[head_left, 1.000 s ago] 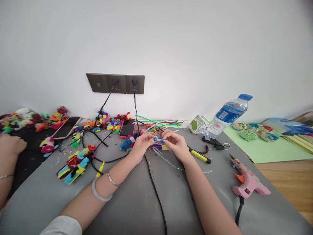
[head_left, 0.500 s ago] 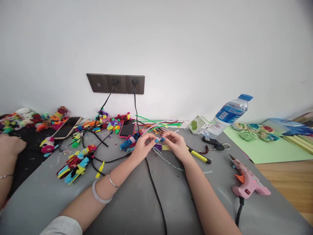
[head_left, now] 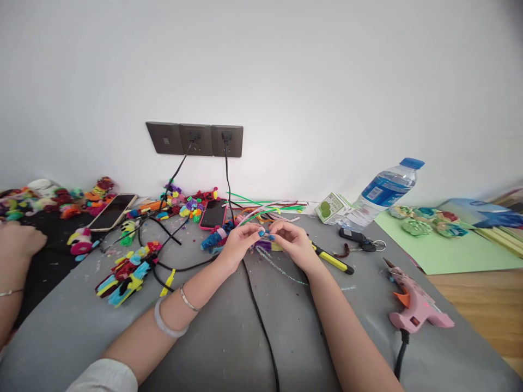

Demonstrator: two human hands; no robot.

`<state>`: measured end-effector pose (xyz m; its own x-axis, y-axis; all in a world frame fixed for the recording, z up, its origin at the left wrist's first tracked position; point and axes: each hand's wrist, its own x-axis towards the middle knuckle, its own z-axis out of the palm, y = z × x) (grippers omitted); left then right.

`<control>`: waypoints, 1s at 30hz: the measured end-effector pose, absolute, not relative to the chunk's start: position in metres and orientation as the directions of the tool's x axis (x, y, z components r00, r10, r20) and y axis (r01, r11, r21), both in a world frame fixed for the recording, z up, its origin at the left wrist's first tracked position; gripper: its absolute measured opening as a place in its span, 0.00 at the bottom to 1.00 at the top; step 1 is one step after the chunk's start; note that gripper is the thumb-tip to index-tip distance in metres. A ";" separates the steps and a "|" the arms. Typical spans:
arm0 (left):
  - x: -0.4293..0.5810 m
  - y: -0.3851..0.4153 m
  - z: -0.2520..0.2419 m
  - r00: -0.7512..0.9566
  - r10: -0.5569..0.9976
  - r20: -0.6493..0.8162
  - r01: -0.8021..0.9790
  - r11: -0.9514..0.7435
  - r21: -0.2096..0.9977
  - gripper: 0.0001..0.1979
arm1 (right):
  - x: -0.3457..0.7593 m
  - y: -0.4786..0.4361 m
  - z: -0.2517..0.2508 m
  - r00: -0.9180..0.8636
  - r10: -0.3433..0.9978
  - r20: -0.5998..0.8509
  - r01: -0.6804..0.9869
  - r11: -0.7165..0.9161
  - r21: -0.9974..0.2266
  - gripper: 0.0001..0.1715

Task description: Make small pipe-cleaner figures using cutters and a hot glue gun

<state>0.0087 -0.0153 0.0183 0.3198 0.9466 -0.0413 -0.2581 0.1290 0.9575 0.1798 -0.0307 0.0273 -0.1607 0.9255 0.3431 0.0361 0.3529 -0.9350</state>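
Over the middle of the grey table, my left hand (head_left: 241, 245) and my right hand (head_left: 292, 245) meet with fingertips pinched close together. Between them runs a thin, sparkly iridescent tinsel strand (head_left: 280, 269), which trails down and right under my right forearm. My fingers hide most of the piece where they pinch it. Just behind my hands lie a blue fuzzy pipe-cleaner piece (head_left: 212, 239) and a purple and yellow one (head_left: 265, 246). Several loose pipe cleaners (head_left: 278, 207) in green, white and red lie beyond, near the wall.
A pink glue gun (head_left: 419, 310) lies at right, near keys (head_left: 368, 244) and a yellow cutter (head_left: 333, 260). A water bottle (head_left: 382, 190) leans behind, beside a juice carton (head_left: 330, 208). Black cables (head_left: 257, 310) cross the table. Another person's hand (head_left: 20, 239) rests at far left.
My fingertips have shifted slightly, with my hands staying together around the strand. The rest of the table looks the same.
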 end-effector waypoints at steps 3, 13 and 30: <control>0.007 -0.017 0.022 0.339 0.941 -0.010 -0.229 0.093 0.969 0.18 | 0.180 -0.031 0.028 -0.165 0.923 0.348 0.037 0.359 -0.933 0.15; 0.000 -0.014 0.024 0.477 0.864 0.162 0.019 -0.194 0.981 0.11 | 0.182 -0.034 0.031 -0.281 0.930 0.235 -0.010 0.242 -0.970 0.18; 0.006 -0.018 0.024 0.382 0.923 0.037 -0.206 0.046 0.977 0.16 | 0.181 -0.033 0.029 -0.205 0.934 0.293 -0.075 0.284 -0.956 0.14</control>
<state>0.0065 -0.0183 0.0238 0.3824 0.9233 0.0367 -0.2059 0.0464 0.9775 0.1811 -0.0332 0.0295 -0.2051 0.9337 0.2934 -0.0746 0.2840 -0.9559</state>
